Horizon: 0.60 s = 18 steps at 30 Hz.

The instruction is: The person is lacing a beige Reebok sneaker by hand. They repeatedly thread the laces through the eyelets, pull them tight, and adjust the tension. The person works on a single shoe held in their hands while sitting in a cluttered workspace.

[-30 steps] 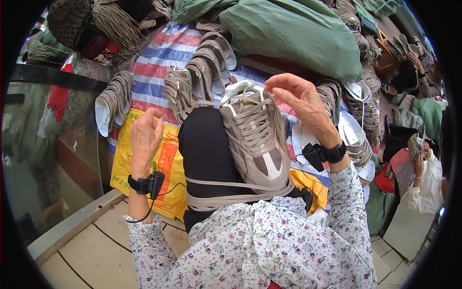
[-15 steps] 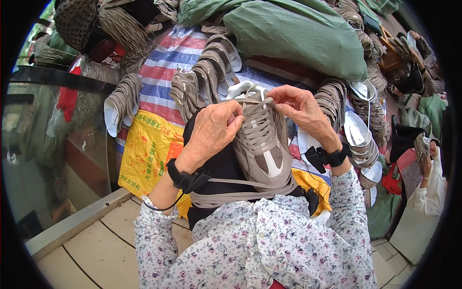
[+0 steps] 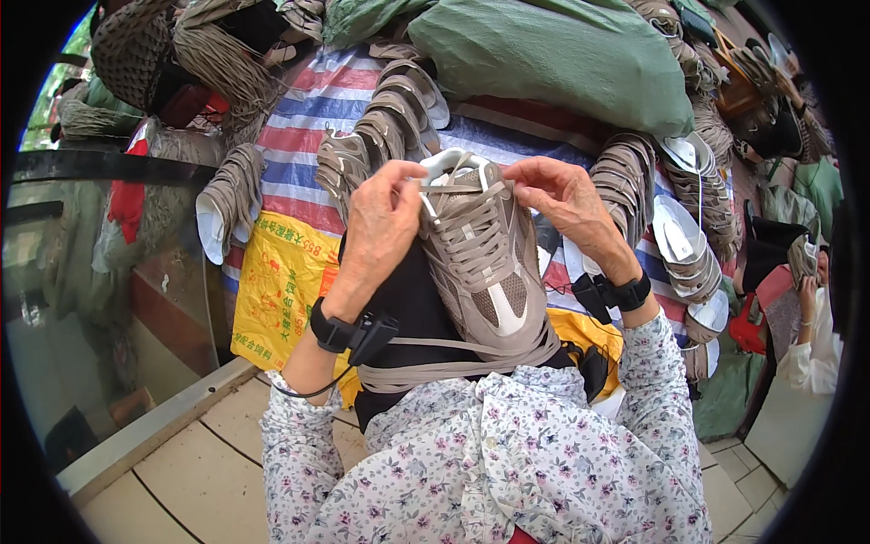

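A grey-beige sneaker upper with white trim rests on my lap, toe toward me, its shoelace crossing up the front in rows. At the left of its collar, my left hand pinches the shoelace, which runs taut across the tongue. My right hand is closed in a pinch at the right top eyelets, on the same shoelace; its fingertips partly hide the hold. Over my dark-clothed thighs lies a bundle of loose laces, just below the toe.
Rows of nested uppers lie ahead on a striped sheet, with more stacked at the right. A big green sack lies beyond. A yellow bag and glass panel are at left. Another person's hand holds an upper at right.
My left hand has moved slightly left and up, drawing the shoelace out across the tongue. The upper has tilted a little left. My right hand stays nearly in place.
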Available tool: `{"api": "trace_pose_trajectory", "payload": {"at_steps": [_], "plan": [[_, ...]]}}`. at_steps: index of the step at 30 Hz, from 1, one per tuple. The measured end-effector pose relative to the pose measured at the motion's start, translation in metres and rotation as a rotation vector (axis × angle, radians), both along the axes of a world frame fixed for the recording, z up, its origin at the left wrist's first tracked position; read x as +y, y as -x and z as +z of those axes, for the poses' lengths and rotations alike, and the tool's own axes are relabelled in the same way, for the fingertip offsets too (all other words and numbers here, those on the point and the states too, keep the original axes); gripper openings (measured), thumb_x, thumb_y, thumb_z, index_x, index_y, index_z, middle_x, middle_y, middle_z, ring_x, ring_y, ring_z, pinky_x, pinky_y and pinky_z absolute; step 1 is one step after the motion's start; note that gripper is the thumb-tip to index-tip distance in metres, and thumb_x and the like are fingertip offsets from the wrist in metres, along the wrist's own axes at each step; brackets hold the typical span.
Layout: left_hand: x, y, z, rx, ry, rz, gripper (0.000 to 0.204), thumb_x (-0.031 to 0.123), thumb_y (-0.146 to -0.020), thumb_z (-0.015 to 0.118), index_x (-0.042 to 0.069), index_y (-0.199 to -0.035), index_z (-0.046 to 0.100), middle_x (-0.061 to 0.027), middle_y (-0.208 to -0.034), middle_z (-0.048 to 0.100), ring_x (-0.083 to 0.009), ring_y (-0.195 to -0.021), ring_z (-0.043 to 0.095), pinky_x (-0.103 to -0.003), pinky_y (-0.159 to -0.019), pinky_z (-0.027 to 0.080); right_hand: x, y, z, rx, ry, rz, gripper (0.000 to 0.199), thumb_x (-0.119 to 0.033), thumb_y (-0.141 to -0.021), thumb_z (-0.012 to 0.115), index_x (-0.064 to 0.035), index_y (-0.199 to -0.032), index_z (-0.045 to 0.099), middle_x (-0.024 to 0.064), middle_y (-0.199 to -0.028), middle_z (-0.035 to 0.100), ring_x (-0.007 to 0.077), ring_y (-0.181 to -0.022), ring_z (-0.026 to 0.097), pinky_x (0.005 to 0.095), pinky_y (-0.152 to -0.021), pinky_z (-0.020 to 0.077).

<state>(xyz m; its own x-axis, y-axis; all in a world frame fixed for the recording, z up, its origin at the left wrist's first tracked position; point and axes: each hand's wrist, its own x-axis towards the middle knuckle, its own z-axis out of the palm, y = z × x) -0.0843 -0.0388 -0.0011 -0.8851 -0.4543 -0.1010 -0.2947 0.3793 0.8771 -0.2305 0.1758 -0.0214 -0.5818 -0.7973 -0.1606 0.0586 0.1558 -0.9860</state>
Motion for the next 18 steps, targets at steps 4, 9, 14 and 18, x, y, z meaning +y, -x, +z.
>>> {"api": "trace_pose_trajectory", "payload": {"at_steps": [4,9,14,18], "plan": [[-0.019,0.000,-0.033,0.153,0.321,-0.064,0.022,0.008,-0.094,0.054,0.000,-0.112,0.064,-0.0086,-0.094,0.064,-0.0150,-0.076,0.063,-0.027,-0.069,0.051,0.031,-0.001,-0.027,-0.058,-0.199,-0.072,0.026,-0.009,-0.093,0.063,0.0001,-0.117,0.063,0.0033,-0.098,0.066,0.0088,-0.086,0.062,0.0241,-0.072,0.0537],[-0.038,0.024,-0.067,0.107,0.359,-0.143,0.028,0.016,-0.084,0.065,-0.001,-0.106,0.064,-0.0201,-0.094,0.066,-0.0326,-0.087,0.065,-0.044,-0.076,0.051,0.055,-0.032,-0.051,-0.320,-0.178,-0.115,0.036,-0.009,-0.093,0.061,-0.0027,-0.127,0.052,0.0044,-0.089,0.064,0.0103,-0.072,0.063,0.0245,-0.059,0.0560],[-0.050,0.057,-0.060,-0.247,-0.108,-0.411,0.023,0.017,-0.085,0.062,-0.004,-0.094,0.066,0.0004,-0.071,0.058,-0.0092,-0.067,0.049,-0.028,-0.060,0.042,0.064,-0.045,-0.046,-0.540,-0.005,-0.175,0.048,-0.006,-0.090,0.067,-0.0041,-0.134,0.048,0.0007,-0.084,0.062,0.0079,-0.069,0.060,0.0215,-0.059,0.0542],[-0.055,0.064,-0.044,-0.398,-0.319,-0.367,0.023,0.015,-0.089,0.064,0.002,-0.108,0.067,0.0033,-0.088,0.063,-0.0054,-0.075,0.057,-0.023,-0.064,0.048,0.072,-0.048,-0.052,-0.685,0.185,-0.260,0.051,-0.005,-0.088,0.070,-0.0051,-0.134,0.049,-0.0010,-0.084,0.061,0.0072,-0.070,0.059,0.0205,-0.062,0.0526]]}}
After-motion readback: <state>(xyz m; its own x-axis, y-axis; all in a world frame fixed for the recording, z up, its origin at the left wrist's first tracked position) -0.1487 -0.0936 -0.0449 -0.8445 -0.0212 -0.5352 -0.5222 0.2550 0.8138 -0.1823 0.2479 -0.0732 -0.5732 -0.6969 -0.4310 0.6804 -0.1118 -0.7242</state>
